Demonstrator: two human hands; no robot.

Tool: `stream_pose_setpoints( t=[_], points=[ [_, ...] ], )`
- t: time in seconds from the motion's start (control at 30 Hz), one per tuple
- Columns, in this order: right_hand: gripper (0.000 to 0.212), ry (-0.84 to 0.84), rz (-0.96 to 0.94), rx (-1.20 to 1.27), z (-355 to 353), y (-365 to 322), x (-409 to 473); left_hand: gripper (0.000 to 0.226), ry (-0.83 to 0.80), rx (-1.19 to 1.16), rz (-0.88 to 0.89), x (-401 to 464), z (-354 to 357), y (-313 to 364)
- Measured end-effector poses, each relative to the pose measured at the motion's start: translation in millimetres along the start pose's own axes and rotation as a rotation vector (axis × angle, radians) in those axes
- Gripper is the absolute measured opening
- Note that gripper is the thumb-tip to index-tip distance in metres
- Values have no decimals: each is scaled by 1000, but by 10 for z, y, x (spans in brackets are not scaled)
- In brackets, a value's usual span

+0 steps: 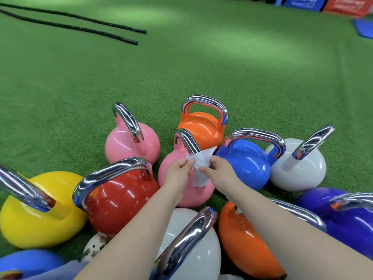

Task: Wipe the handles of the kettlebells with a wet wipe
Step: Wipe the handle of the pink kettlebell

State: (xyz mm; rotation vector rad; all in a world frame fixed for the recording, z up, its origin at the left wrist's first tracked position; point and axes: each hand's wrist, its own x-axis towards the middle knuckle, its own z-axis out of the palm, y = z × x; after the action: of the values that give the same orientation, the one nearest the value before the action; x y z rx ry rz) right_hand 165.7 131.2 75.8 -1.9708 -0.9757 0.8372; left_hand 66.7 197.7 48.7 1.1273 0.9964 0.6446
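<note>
I see green turf floor (181,67) filling the view, with two black ropes (80,23) lying along its far left corner and blue and red boxes (323,4), text blurred, at the far right edge. Kettlebells crowd the near edge: a yellow kettlebell (30,219) cut off at left, a red kettlebell (121,201), a white kettlebell (201,249) under my forearms, a purple kettlebell (347,215) cut off at right, a blue kettlebell (246,164), and an orange kettlebell (201,126) further out. The pink kettlebell (173,170) in the middle stands upright, its chrome handle (188,141) seen edge-on, arching away from me; the handle's near leg is hidden behind the wet wipe (198,168). The wipe hangs roughly vertically, held up against that near leg, stretched between both hands just in front of the pink body. My left hand (178,172) pinches the wipe's upper left corner between thumb and fingertips. My right hand (219,168) pinches its right edge; the fingers on the far side are hidden by the wipe.
</note>
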Motion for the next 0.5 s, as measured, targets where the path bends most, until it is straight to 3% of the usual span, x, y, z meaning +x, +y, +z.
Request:
stream_pose_setpoints(
  t=[0.1,0.17,0.23,0.33,0.5],
  points=[
    [37,23,4,-89,70,102,-1,25,162,124,20,5,78,-8],
    [21,19,25,-127,114,137,-4,23,271,159,6,14,93,-59],
    [19,29,57,-172,147,142,-11,21,276,150,-54,33,99,-145],
    [34,31,129,-260,201,150,-26,35,142,228,-91,3,111,-279],
    [35,15,185,-238,223,131,-82,16,-135,63,-54,-92,59,-328]
  ],
)
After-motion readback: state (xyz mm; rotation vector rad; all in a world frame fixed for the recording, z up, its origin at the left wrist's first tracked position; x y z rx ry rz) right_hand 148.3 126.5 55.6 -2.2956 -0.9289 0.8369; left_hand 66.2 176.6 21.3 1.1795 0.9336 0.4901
